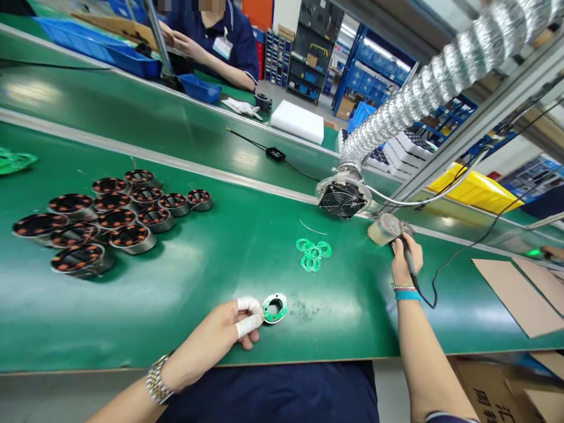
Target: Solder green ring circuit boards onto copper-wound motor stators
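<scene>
My left hand, with white tape on two fingers, pinches the left edge of a round green ring board on a ring-shaped part near the bench's front edge. My right hand is wrapped round a black-handled soldering iron, whose tip is hidden beside a round container. Several loose green ring boards lie in a small overlapping group between my hands, with a thin pale wire behind them.
Several copper-wound motor stators stand at left. A fan with a silver duct hangs over the bench. The iron's black cable loops at right near brown cardboard sheets. Across the bench sits a person near blue trays.
</scene>
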`<state>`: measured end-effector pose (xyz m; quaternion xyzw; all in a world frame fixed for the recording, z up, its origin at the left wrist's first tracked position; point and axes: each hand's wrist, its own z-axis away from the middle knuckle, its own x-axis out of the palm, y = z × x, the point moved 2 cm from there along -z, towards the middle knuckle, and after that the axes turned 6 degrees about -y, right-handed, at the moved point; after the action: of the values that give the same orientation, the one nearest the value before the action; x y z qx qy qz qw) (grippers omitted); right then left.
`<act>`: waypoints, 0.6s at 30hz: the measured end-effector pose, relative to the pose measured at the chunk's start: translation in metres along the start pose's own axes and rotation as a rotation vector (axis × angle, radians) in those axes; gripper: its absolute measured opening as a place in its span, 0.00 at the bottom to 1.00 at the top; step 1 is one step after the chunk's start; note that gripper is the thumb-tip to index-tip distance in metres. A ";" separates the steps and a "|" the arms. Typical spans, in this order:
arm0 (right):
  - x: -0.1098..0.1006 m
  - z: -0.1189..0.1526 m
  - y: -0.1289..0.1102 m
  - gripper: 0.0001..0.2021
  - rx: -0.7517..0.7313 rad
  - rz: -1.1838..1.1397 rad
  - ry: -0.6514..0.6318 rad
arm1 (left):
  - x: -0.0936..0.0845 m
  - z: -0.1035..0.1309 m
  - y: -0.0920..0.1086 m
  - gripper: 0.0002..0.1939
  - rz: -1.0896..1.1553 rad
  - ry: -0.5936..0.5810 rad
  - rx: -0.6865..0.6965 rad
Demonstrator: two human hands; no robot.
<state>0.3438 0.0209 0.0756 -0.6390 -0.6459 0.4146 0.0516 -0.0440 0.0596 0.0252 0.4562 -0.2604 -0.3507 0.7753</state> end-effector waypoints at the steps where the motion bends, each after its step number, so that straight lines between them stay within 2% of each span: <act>1: 0.002 -0.003 0.002 0.15 0.007 -0.012 -0.025 | 0.000 0.000 -0.001 0.12 -0.002 0.003 0.006; 4: 0.007 0.011 -0.010 0.15 0.024 -0.085 -0.143 | 0.002 0.000 -0.005 0.12 0.012 0.010 0.031; 8: 0.019 0.068 -0.064 0.10 -0.018 -0.229 -0.392 | 0.006 -0.003 -0.005 0.12 0.040 0.006 0.113; 9: 0.022 0.085 -0.080 0.10 -0.051 -0.272 -0.497 | 0.006 -0.004 -0.005 0.12 0.037 0.011 0.121; 11: 0.030 0.117 -0.110 0.14 -0.191 -0.366 -0.869 | 0.007 -0.006 -0.006 0.11 0.033 0.031 0.125; 12: 0.033 0.130 -0.121 0.17 -0.225 -0.384 -0.970 | 0.006 -0.007 -0.007 0.11 0.034 0.043 0.130; 15: 0.041 0.155 -0.136 0.22 -0.245 -0.423 -1.087 | 0.006 -0.008 -0.011 0.10 0.032 0.076 0.160; 18: 0.047 0.162 -0.135 0.21 -0.222 -0.460 -1.094 | 0.005 -0.010 -0.017 0.09 -0.007 0.113 0.211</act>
<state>0.1327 0.0069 0.0297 -0.1785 -0.7398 0.5914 -0.2666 -0.0391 0.0550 0.0060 0.5553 -0.2501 -0.2978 0.7351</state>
